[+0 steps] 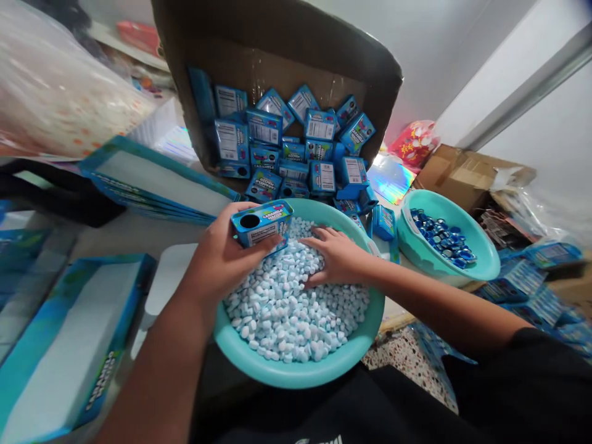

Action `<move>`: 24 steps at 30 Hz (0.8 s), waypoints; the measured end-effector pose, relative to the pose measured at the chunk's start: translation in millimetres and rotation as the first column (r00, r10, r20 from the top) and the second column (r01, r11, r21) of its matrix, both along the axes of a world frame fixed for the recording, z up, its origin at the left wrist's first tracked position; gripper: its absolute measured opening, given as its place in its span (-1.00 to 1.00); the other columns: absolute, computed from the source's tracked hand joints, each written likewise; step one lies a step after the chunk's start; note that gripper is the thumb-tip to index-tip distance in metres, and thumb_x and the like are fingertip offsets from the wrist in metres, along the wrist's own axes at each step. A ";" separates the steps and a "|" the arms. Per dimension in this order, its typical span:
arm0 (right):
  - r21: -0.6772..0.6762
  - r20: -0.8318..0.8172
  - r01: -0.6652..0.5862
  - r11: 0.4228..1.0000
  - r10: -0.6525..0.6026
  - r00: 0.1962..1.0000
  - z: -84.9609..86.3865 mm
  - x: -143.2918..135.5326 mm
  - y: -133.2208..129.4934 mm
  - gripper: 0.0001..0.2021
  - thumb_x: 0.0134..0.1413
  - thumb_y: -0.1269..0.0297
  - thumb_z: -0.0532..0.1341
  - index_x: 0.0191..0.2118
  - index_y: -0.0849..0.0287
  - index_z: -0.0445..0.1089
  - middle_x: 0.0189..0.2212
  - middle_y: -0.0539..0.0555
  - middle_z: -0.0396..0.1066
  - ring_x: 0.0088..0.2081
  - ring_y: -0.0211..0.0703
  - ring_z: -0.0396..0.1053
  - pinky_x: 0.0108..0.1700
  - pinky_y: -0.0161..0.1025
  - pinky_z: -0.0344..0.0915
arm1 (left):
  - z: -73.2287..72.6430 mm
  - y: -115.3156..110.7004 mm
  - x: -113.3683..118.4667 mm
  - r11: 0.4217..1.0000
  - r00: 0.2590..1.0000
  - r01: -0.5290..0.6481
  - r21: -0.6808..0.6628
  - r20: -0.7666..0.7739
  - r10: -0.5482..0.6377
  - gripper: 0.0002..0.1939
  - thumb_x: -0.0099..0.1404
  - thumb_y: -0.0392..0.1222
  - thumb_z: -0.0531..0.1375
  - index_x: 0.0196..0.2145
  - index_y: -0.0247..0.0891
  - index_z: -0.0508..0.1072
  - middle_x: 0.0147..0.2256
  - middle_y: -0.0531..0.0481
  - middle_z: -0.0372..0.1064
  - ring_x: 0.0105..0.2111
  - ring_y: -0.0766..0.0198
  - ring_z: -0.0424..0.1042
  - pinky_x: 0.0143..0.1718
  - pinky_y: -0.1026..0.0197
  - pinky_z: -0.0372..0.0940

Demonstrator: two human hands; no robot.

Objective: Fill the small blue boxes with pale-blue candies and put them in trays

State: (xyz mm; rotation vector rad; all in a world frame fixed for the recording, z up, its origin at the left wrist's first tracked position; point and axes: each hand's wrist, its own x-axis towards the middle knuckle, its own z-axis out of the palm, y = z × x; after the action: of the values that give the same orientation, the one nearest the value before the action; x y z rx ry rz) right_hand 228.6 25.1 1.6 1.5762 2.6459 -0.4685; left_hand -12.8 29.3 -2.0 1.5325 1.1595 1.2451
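Note:
My left hand [226, 246] grips a small blue candy box [271, 225], tilted, with a dark round hole in its upper end. It is over the rim of a turquoise basin [296, 377] full of small pale blue and white candies [287, 320]. My right hand [337, 256] reaches into those candies from the right, fingers spread and their tips partly buried. Past the basin, a cardboard box [282, 31] lies with its opening toward me, holding many similar blue candy boxes [266, 126].
At right, a second turquoise basin [485, 250] holds shiny blue caps [444, 237]. Flat blue display trays [78, 333] lie at left, beside a white container [171, 277]. A clear plastic bag [60, 92] stands far left; brown cartons [462, 176] stand back right.

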 end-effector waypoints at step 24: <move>-0.089 -0.178 -0.003 0.996 -0.013 0.984 18.0 -29.4 3.1 -0.56 -0.22 0.35 0.43 -0.08 0.16 0.56 -0.31 0.09 0.57 -0.30 -0.05 0.46 -0.31 -0.26 0.24 | -2.0 8.3 1.7 0.985 0.962 0.169 -0.020 -0.216 -0.169 -0.49 0.27 0.06 0.27 0.12 -0.12 0.34 0.00 -0.03 0.48 0.02 0.05 0.47 0.03 0.06 0.36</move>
State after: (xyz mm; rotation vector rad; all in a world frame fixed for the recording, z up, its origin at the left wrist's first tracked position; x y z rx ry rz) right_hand 199.3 28.2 19.6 1.5859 2.7042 -0.7507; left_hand -11.1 37.6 -4.0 1.7612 1.1377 0.9813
